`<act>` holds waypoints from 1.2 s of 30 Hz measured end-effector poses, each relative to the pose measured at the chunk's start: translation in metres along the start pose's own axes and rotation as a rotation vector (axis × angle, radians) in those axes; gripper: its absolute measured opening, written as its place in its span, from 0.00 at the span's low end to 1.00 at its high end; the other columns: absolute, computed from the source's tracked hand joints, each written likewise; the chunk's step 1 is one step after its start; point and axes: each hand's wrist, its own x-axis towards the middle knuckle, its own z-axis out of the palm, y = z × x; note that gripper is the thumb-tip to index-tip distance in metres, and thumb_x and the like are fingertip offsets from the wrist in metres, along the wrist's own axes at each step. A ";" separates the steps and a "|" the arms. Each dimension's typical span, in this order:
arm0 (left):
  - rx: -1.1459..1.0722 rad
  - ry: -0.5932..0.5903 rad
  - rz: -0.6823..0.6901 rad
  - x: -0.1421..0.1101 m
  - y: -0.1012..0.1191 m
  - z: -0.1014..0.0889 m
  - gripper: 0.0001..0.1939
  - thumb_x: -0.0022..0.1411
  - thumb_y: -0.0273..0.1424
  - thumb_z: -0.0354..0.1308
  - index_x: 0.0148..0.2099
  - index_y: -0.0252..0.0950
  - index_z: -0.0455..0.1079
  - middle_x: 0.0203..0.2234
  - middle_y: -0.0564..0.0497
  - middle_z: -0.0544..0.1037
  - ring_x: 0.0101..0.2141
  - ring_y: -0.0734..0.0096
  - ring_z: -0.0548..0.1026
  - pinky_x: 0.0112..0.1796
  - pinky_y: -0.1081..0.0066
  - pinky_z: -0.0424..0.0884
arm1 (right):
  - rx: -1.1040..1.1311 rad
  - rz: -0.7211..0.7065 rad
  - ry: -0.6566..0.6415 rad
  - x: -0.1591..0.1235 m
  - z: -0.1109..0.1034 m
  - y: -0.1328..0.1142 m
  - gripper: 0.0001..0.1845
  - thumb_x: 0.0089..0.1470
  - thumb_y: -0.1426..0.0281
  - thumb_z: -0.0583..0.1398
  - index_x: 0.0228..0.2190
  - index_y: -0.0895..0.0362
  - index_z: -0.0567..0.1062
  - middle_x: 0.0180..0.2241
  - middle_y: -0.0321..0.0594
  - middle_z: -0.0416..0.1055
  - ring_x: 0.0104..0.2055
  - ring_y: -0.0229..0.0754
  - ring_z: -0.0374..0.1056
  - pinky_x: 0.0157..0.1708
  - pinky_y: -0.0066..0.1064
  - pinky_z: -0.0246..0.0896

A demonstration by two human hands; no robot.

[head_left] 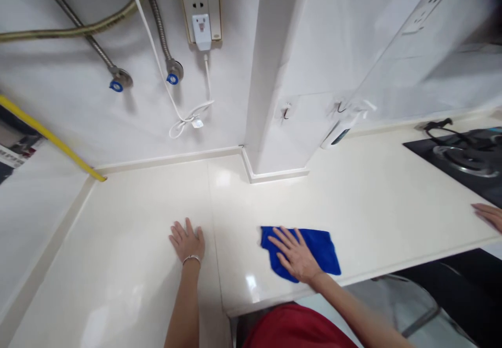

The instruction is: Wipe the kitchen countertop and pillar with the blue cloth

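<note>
Countertop (pixel 129 217) pale and glossy, blue cloth (pixel 321 251) flat under the right hand (pixel 296 256)

Closest in view, a red garment (pixel 296 329) fills the lower edge, with both forearms reaching out past it. The right hand lies palm down on the blue cloth, fingers spread, pressing rather than clamping. The cloth's long axis runs along the counter's front edge; most of it extends to the right of the palm, and a rumpled corner droops toward that edge. The left hand (pixel 187 240), also open and flat, rests on the bare countertop just left of the cloth, with a silver bracelet (pixel 192 259) at its wrist. Nothing lies between the hands.

Farther right of the grip, another person's hand (pixel 486 216) touches the counter's edge near a black gas hob (pixel 451 159). Ahead of the hands, the counter meets a white pillar (pixel 274 76). Beyond them, on the wall, are a socket (pixel 200 10) with a white plug (pixel 201 31) and two braided hoses (pixel 160 23) ending in blue-marked valves (pixel 171 78).
</note>
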 end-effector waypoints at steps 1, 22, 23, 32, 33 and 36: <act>0.006 0.005 0.006 -0.001 0.000 0.001 0.32 0.68 0.42 0.43 0.70 0.32 0.51 0.69 0.30 0.46 0.69 0.43 0.38 0.65 0.41 0.43 | -0.035 0.090 0.008 -0.011 0.002 0.019 0.30 0.65 0.63 0.48 0.66 0.44 0.52 0.70 0.36 0.45 0.71 0.51 0.39 0.66 0.59 0.35; 0.035 0.123 0.068 -0.006 0.004 -0.003 0.32 0.68 0.40 0.44 0.69 0.29 0.53 0.69 0.27 0.47 0.69 0.43 0.38 0.64 0.41 0.46 | -0.069 0.257 -0.015 0.150 0.018 0.005 0.34 0.64 0.58 0.47 0.67 0.54 0.50 0.71 0.48 0.38 0.71 0.62 0.30 0.65 0.65 0.25; 0.038 0.125 0.072 -0.006 0.004 -0.003 0.31 0.68 0.40 0.44 0.68 0.29 0.53 0.68 0.27 0.47 0.69 0.43 0.38 0.64 0.41 0.46 | -0.034 0.178 -0.015 0.159 0.016 -0.005 0.34 0.64 0.56 0.47 0.68 0.53 0.49 0.71 0.48 0.37 0.71 0.62 0.29 0.65 0.64 0.24; 0.061 0.115 0.071 -0.006 0.000 -0.001 0.31 0.69 0.41 0.43 0.68 0.30 0.53 0.69 0.29 0.48 0.70 0.46 0.39 0.64 0.42 0.47 | 0.107 0.190 0.033 0.297 0.015 -0.039 0.34 0.65 0.62 0.47 0.66 0.66 0.52 0.69 0.59 0.40 0.71 0.62 0.31 0.67 0.57 0.26; 0.064 0.112 0.074 -0.006 0.000 -0.001 0.31 0.69 0.41 0.42 0.68 0.30 0.53 0.69 0.30 0.48 0.70 0.47 0.39 0.64 0.42 0.48 | 0.107 0.237 0.049 0.312 0.017 -0.038 0.34 0.64 0.63 0.47 0.66 0.67 0.52 0.69 0.60 0.41 0.71 0.62 0.32 0.67 0.58 0.26; 0.077 0.097 0.063 -0.005 -0.002 -0.002 0.32 0.69 0.43 0.40 0.68 0.31 0.53 0.69 0.30 0.48 0.70 0.48 0.39 0.64 0.42 0.48 | 0.121 0.368 0.100 0.350 0.025 -0.029 0.33 0.64 0.66 0.46 0.65 0.70 0.54 0.68 0.63 0.41 0.71 0.61 0.32 0.66 0.61 0.27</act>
